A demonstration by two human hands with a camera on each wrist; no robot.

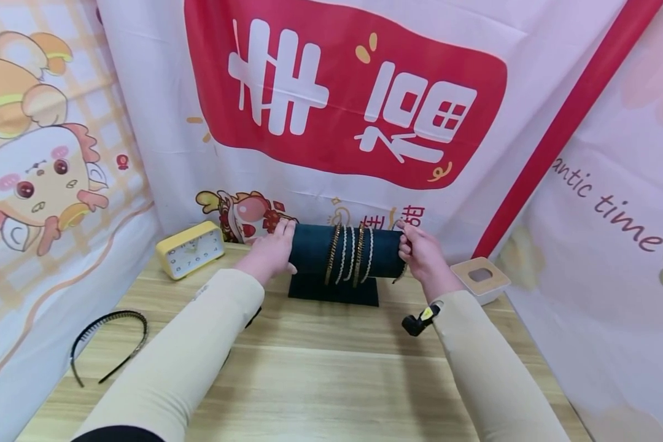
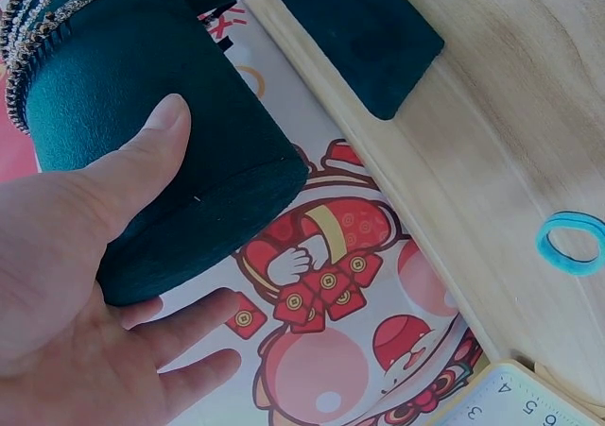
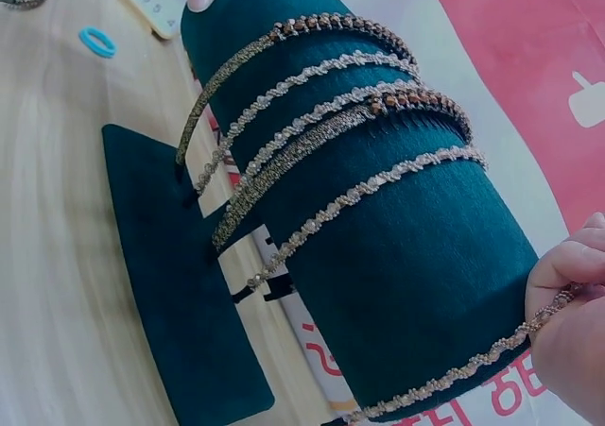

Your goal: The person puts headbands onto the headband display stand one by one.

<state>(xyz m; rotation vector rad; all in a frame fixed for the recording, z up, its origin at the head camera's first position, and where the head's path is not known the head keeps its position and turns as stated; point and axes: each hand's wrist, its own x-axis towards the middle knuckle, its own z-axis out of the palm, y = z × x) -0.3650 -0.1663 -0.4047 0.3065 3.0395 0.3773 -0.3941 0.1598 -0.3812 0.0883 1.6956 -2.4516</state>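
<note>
A dark green velvet headband stand [image 1: 308, 248] stands toward the back of the table, its roll level above a flat base [image 3: 175, 284]. Several beaded headbands [image 3: 354, 192] arch over the roll, some gold-brown and some pale. At the roll's left end my left hand [image 1: 273, 250] holds it, thumb [image 2: 156, 152] across the green cloth and fingers spread past the end. My right hand [image 1: 424, 253] pinches one end of a thin beaded headband [image 3: 458, 373] at the roll's right end. That headband lies across the roll's edge, apart from the others.
A yellow alarm clock [image 1: 190, 250] sits left of the stand, and a dark toothed headband [image 1: 118, 314] lies nearer on the left. A white box with a wooden lid [image 1: 468, 270] stands at the right. A blue hair tie [image 2: 544, 244] lies near the clock. Printed cloth [image 1: 160, 116] hangs behind.
</note>
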